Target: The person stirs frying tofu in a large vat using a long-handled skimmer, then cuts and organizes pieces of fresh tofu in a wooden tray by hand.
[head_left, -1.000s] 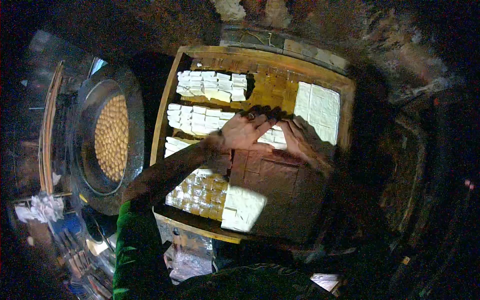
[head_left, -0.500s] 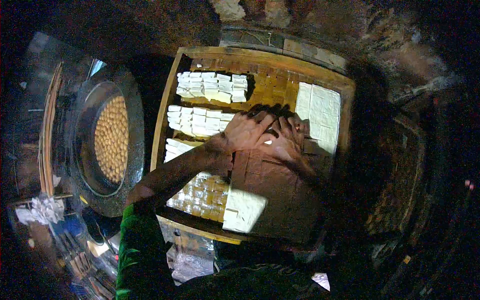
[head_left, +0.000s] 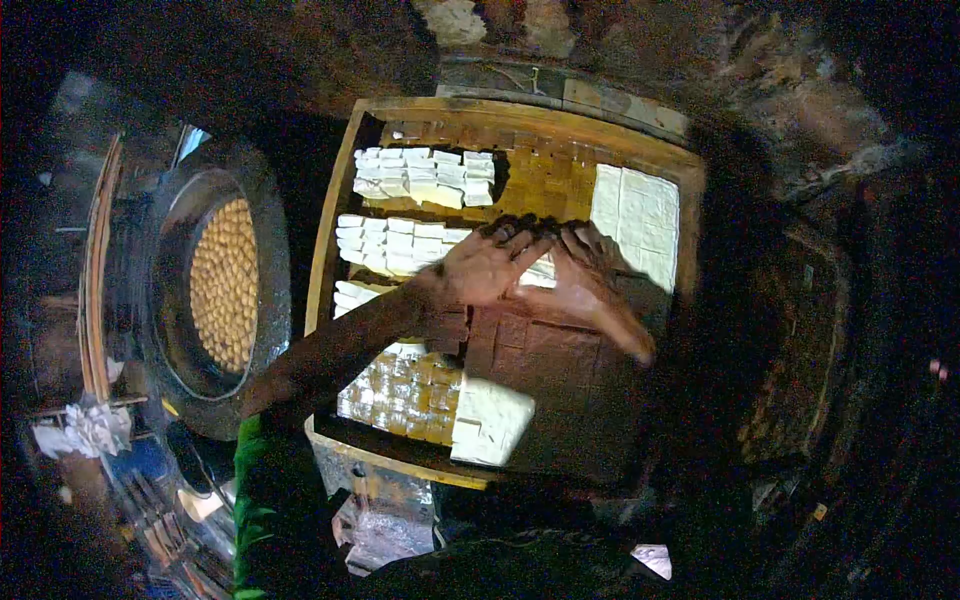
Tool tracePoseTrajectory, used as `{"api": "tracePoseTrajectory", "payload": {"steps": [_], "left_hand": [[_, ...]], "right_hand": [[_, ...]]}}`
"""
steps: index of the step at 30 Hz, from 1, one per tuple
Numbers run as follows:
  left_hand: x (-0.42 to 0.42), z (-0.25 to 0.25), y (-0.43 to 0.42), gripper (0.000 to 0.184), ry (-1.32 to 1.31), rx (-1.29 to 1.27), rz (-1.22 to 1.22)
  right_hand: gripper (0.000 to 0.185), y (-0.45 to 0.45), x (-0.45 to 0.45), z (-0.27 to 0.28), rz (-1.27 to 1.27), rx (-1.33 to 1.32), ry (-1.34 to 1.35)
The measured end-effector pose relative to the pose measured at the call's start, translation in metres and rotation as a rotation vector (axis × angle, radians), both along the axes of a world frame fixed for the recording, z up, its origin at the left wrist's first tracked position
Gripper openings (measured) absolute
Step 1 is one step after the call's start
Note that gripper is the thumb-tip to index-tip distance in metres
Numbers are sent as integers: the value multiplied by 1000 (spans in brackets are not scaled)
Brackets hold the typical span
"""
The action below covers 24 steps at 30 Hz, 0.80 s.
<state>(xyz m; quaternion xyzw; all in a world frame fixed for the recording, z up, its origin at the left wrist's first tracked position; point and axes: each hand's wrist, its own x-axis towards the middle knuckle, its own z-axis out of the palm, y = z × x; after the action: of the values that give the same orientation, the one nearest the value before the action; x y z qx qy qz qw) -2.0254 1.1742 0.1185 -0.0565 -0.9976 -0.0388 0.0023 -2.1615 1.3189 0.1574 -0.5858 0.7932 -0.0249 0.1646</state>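
My left hand (head_left: 478,270) and my right hand (head_left: 585,280) lie side by side over white tofu pieces (head_left: 540,271) in the middle of a wooden-framed tray (head_left: 332,215). Their fingers curl over the far side of these pieces, and the thumbs come close together. The fingertips are in dark shadow. Left of my hands, tofu pieces stand in stacked rows, a far row (head_left: 425,178) and a middle row (head_left: 390,245); my left forearm partly covers a third. A flat scored tofu slab (head_left: 640,205) lies at the far right, and more slab (head_left: 492,425) spreads nearer me, mostly shaded.
Left of the tray stands a large round pan (head_left: 170,290) holding many small golden round pieces (head_left: 225,285). Long thin sticks (head_left: 100,270) and crumpled white material (head_left: 98,428) are at the far left. A dark wall rises behind the tray.
My hands have shifted slightly, and the right wrist has swung outward to the right. More of the white tofu between my hands now shows.
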Motion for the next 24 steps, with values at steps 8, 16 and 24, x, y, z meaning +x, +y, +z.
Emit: {"api": "tracePoseTrajectory", "payload": {"steps": [8,16,24], "left_hand": [[-12,11,4,86,22,150,69],[1,-8,19,65,240,19,131],[-47,53,-18,77,-575,336,168]], "right_hand": [[87,27,-44,-23,216,-78,-76],[77,29,-33,-51,235,-169,-39],[84,-20,-76,-14,-97,396,-696]]}}
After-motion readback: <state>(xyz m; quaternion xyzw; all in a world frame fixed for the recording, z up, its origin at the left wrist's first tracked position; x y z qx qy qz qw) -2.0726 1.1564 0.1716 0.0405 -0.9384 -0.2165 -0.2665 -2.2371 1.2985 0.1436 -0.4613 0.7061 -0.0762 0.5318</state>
